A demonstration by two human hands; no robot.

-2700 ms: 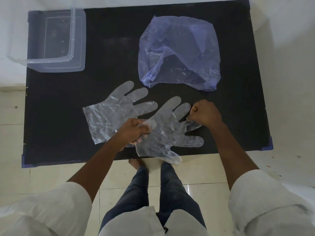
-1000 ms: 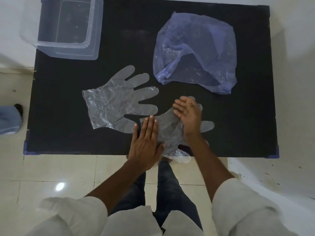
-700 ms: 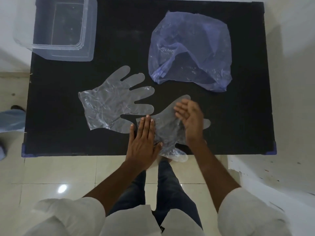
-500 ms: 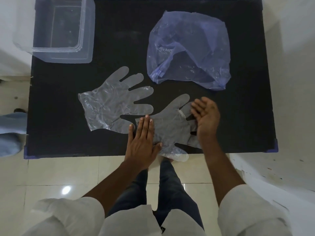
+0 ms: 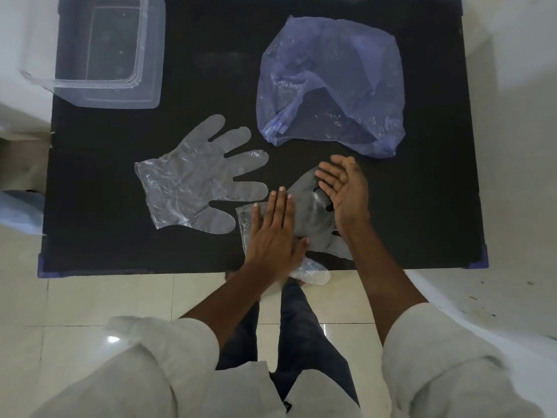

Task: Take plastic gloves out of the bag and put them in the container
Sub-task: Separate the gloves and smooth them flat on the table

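Glove (image 5: 313, 215) thumb overhangs table (image 5: 105, 251) near edge.

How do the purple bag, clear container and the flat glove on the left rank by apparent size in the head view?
1. Purple bag
2. Clear container and flat glove: look alike; the container is cropped by the frame edge, so unranked.
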